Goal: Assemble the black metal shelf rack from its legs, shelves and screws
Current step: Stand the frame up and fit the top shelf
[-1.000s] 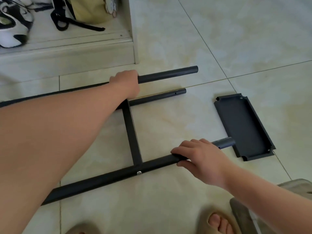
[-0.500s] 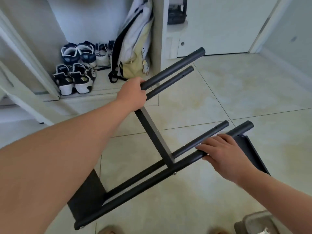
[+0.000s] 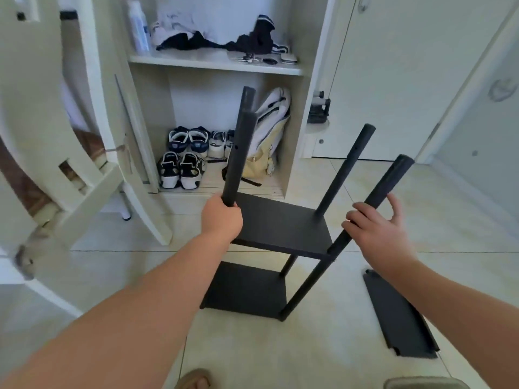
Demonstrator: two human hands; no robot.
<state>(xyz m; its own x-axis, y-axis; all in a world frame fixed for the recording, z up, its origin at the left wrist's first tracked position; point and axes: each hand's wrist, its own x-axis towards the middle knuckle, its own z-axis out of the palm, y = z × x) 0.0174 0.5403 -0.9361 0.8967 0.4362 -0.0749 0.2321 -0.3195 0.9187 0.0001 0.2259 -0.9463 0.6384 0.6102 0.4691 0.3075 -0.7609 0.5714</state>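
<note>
The half-built black rack stands upright on the tiled floor, with an upper shelf [image 3: 280, 226] and a lower shelf [image 3: 247, 287] fixed between its legs. My left hand [image 3: 222, 217] grips the near-left leg [image 3: 238, 153] just above the upper shelf. My right hand [image 3: 379, 234] holds the near-right leg [image 3: 393, 178], fingers curled over it and thumb lifted. Behind it the far-right leg [image 3: 348, 164] rises free. A loose black shelf [image 3: 398, 313] lies flat on the floor to the right.
An open cupboard behind the rack holds shoes [image 3: 179, 167] and a backpack [image 3: 269, 136]. Its door [image 3: 134, 153] swings out at the left. A white door [image 3: 393, 80] stands at the right. My sandalled foot [image 3: 196, 380] is at the bottom edge.
The rack went from lying flat on the floor to tilted up, and now stands upright on its lower end. Both hands stayed on its legs while my view rose.
</note>
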